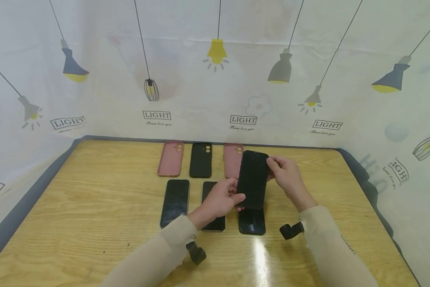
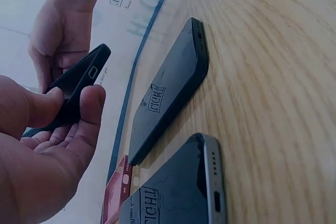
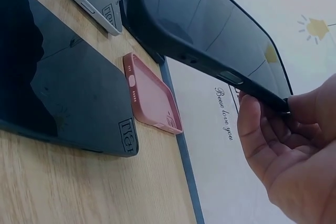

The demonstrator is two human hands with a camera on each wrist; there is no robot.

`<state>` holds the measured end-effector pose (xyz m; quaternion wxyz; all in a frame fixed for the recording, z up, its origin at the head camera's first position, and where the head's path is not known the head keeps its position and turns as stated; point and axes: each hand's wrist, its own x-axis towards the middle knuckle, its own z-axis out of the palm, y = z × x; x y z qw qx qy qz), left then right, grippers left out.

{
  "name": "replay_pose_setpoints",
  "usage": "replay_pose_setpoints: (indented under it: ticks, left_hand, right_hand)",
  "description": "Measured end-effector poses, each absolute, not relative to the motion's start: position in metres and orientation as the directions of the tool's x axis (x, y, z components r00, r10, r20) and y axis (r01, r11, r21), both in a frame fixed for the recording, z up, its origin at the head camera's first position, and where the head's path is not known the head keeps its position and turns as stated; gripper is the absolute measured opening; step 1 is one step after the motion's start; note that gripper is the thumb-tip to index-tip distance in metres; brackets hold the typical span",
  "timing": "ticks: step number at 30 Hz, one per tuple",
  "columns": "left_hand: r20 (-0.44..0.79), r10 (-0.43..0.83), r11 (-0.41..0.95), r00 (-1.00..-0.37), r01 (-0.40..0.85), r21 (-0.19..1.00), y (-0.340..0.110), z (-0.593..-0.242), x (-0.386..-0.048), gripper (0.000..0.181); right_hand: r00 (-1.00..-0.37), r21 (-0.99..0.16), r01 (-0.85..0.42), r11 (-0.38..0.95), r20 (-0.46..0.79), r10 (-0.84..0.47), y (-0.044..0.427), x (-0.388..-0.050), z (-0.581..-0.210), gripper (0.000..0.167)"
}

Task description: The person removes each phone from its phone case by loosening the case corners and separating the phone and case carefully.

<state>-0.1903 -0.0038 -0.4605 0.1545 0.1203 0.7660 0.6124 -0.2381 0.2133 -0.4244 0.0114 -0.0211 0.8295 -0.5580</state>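
Both hands hold a phone in a black case [image 1: 253,179] raised and tilted above the table, its dark screen towards the head camera. The left hand [image 1: 221,198] grips its lower left edge, thumb on the front and fingers behind. At the upper right corner the right hand [image 1: 288,177] pinches it between thumb and fingers. The case's raised rim and side cut-outs show in the right wrist view [image 3: 210,59]. Directly below lies a dark phone [image 1: 252,224], partly covered. Behind the held phone is a pink phone case [image 1: 232,161], partly hidden.
Another pink case [image 1: 170,159] and a black case [image 1: 201,161] lie along the back of the wooden table [image 1: 93,207]. In front of them lie a phone [image 1: 175,202] and a second phone [image 1: 215,224], half hidden by the left hand. A lamp-print curtain [image 1: 186,79] hangs behind.
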Motion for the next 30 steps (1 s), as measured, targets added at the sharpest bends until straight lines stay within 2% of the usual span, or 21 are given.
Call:
replay_pose_setpoints:
  ticks: [12, 30]
  left_hand:
    - [-0.099, 0.376, 0.253, -0.921, -0.001, 0.967, -0.0022, -0.4599, -0.1901, 0.008]
    - [-0.098, 0.367, 0.269, -0.925, 0.005, 0.963, -0.0018, -0.4561, -0.1881, 0.01]
  right_hand:
    - [-1.0, -0.918, -0.018, 0.396, 0.014, -0.012, 0.2107, -0.2362, -0.4242, 0.031]
    - [-1.0, -0.945, -0.008, 0.328, -0.002, -0.03, 0.2144, -0.2348, -0.4263, 0.031]
